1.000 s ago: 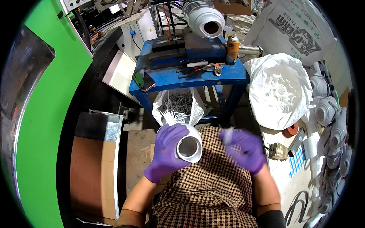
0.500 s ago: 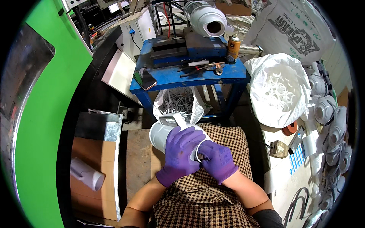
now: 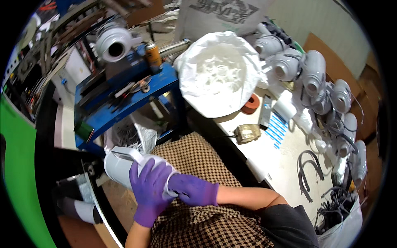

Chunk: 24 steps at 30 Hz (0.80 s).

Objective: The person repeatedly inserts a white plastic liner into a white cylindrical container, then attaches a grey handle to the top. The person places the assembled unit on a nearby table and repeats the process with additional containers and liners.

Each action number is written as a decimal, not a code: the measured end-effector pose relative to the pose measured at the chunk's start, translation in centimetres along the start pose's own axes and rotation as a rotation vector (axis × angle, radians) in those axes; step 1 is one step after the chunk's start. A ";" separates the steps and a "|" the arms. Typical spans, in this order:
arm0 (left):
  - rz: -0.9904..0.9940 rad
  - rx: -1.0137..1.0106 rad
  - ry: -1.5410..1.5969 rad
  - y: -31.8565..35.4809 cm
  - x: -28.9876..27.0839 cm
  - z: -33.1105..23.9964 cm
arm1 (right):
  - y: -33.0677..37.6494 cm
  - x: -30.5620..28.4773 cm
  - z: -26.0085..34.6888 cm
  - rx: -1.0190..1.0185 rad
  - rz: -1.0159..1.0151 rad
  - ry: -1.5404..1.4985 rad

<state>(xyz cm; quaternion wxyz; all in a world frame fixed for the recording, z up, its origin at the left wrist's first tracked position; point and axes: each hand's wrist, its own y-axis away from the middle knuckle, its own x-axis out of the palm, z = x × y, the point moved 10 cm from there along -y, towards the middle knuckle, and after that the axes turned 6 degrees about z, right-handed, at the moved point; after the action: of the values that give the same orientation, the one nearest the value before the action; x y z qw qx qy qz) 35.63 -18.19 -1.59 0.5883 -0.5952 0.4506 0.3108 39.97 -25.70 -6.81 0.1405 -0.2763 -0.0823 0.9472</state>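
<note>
A white plastic fan housing (image 3: 124,167) is held steady over the checked apron (image 3: 198,157), just below the blue workbench (image 3: 124,99), the gloved left hand (image 3: 149,192) wrapped around it while the right hand (image 3: 194,190) is pressed into its open end.

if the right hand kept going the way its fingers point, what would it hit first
The right hand points left, into the open end of the white housing that the left hand grips. It looks already against that end, so likely the housing's inside; depth is unclear.
</note>
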 end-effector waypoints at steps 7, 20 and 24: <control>0.205 0.330 -0.002 6.6 3.1 -4.6 | 22.1 -19.7 -0.2 0.296 -0.919 0.768; 0.171 0.470 0.086 9.4 6.8 -6.7 | 38.4 -23.0 -13.3 1.042 -1.180 0.273; 0.171 0.481 -0.045 10.5 7.3 -6.8 | 40.0 -24.4 -16.2 1.070 -1.101 0.214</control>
<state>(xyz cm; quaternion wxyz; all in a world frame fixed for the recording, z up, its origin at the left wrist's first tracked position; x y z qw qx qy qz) 27.99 -25.02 -11.82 0.6942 -0.3909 0.5473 0.2565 59.69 -69.96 -17.43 0.7127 -0.1802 0.2750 0.6197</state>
